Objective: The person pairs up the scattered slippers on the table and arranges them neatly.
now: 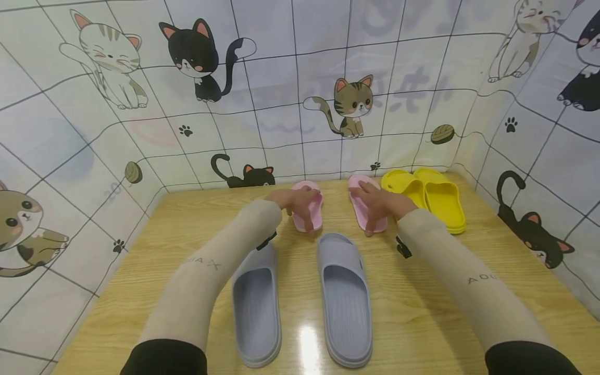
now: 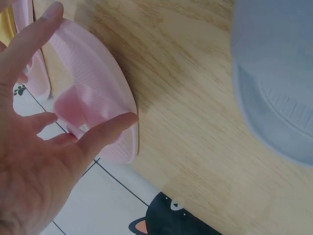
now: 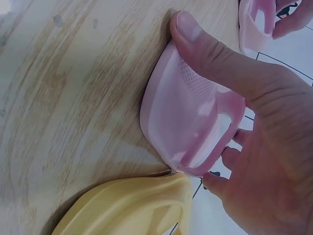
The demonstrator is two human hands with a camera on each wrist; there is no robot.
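My left grip (image 1: 299,201) spreads wide, clasping nothing, over a pink open-toed slipper (image 2: 100,66). My right grip (image 1: 377,203) likewise spans the matching slipper (image 3: 168,107).

Textured plastic pink slippers (image 3: 178,110), glossy wooden surface (image 1: 403,307)

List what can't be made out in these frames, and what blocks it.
Left grey slipper, head view: part of its toe, behind the left sleeve.
Left pink slipper, head view: partly covered by the left grip.
Right pink slipper, head view: partly covered by the right grip.
Yellow slipper, right wrist view: cut off by the bottom edge.
Lettering on the right sleeve, head view: rest hidden by the sleeve's own curve.
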